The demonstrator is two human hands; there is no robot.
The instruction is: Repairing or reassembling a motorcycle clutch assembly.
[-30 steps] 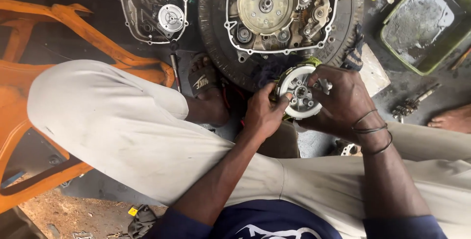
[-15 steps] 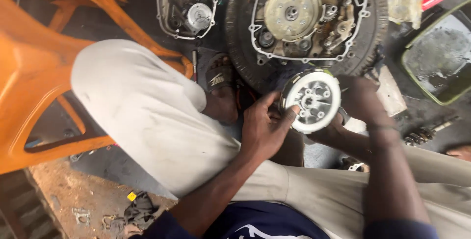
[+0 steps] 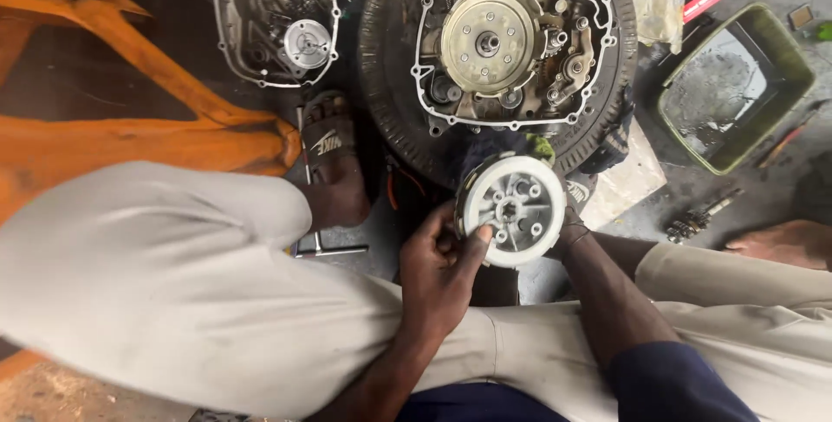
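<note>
Far left: orange plastic chair (image 3: 130,140), tipped beside a pale trouser leg (image 3: 173,275). Next along, top: loose engine side cover (image 3: 276,19) lying inner face up, with a sandalled foot (image 3: 334,166) below it and a T-handled wrench (image 3: 316,244) flat on the floor near the heel. Centre top: opened engine case (image 3: 511,41) resting inside a tyre (image 3: 390,84), its round clutch basket facing up. Just below the tyre, held over the gap between the knees: a pale round clutch pressure plate (image 3: 513,207), spoked face toward the camera. Left hand (image 3: 442,270) closed on its lower left rim, thumb pressed onto the face near the hub, fingers curled behind. Right hand (image 3: 568,223) mostly hidden behind the plate, apparently cupping the right edge; finger positions there cannot be told. Judged from its look: cast metal, stiff, moderately heavy for its size, probably oily and so slippery; best taken by the outer rim with both hands, or with fingers hooked through the spoke openings, keeping clear of the machined faces. Further right: grubby sheet of cardboard (image 3: 628,184) under the tyre's edge, a green oil tray (image 3: 737,84) holding dark liquid, small geared shaft (image 3: 702,214) on the concrete, and a bare foot (image 3: 784,244) at the far right
</note>
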